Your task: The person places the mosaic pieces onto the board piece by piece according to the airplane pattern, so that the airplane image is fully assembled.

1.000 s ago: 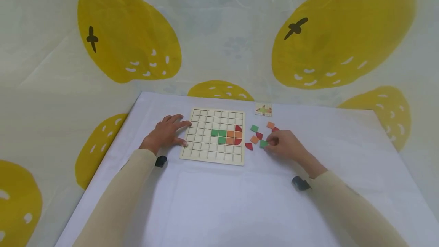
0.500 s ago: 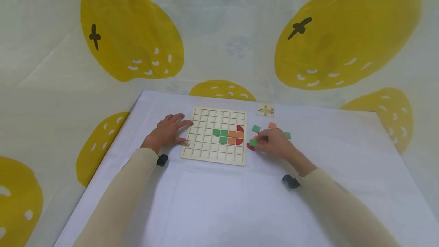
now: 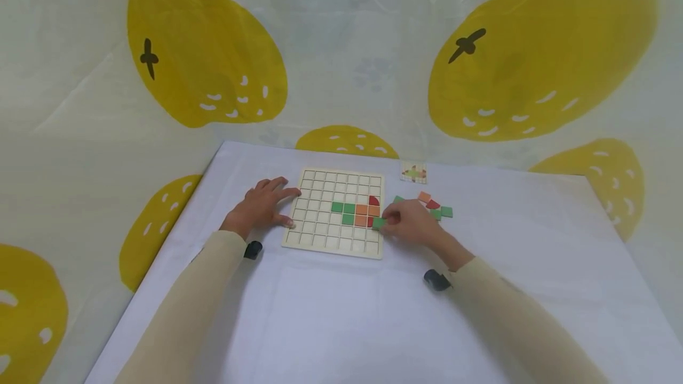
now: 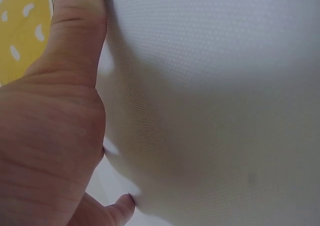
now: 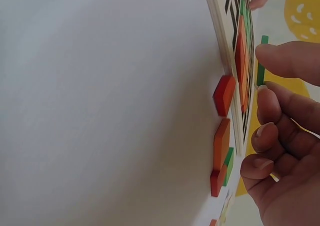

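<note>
My right hand (image 3: 413,224) pinches a green square tile (image 3: 377,223) between thumb and fingers, over the right edge of a pale gridded board (image 3: 320,242). The right wrist view shows this green tile (image 5: 262,60) edge-on, raised off the surface. On the board lie green tiles (image 3: 343,208), orange tiles (image 3: 361,210) and red quarter-circle tiles (image 3: 374,201); the held tile partly covers the lower red one. My left hand (image 3: 261,203) rests with spread fingers at the board's left edge, its thumb and a finger touching the rim. The left wrist view shows its thumb (image 4: 77,40).
Loose tiles lie right of the board: orange (image 3: 424,197), red (image 3: 433,204) and green (image 3: 446,212); my right hand hides others. A small pattern card (image 3: 414,172) lies behind them. The white-covered table (image 3: 331,313) meets a fruit-print sheet (image 3: 347,76) at the back.
My right hand has moved left from the loose tiles to the board's right edge, carrying the green tile. My left hand stays at the board's left edge.
</note>
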A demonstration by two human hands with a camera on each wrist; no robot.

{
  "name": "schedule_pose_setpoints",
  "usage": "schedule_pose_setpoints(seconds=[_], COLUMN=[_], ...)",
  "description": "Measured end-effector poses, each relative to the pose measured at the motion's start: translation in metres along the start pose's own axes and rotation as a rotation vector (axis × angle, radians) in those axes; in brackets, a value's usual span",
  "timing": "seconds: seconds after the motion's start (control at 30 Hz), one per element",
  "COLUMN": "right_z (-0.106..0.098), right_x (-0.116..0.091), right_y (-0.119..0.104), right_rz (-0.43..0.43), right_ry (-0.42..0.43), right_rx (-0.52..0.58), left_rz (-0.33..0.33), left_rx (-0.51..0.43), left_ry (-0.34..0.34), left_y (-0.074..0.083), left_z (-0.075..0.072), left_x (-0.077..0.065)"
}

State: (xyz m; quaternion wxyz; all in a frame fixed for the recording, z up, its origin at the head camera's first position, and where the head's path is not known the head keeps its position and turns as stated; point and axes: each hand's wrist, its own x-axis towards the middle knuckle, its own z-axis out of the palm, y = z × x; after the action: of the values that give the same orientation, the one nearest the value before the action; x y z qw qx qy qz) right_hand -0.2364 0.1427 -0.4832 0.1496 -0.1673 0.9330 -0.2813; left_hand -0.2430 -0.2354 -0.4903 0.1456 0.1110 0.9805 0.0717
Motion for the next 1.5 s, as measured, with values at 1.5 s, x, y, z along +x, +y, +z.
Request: schedule_pose_setpoints(seconds=[1.5], right_z=[0.039], right_x=[0.044], right_y=[-0.062], right_rz=[-0.087], right_ry=[-0.034], right_rx=[0.020], left_rz=[-0.013], left_rx=[-0.014], left_ry=[-0.044], left_y=[0.001], left_z=[-0.009], left_x=[-0.001])
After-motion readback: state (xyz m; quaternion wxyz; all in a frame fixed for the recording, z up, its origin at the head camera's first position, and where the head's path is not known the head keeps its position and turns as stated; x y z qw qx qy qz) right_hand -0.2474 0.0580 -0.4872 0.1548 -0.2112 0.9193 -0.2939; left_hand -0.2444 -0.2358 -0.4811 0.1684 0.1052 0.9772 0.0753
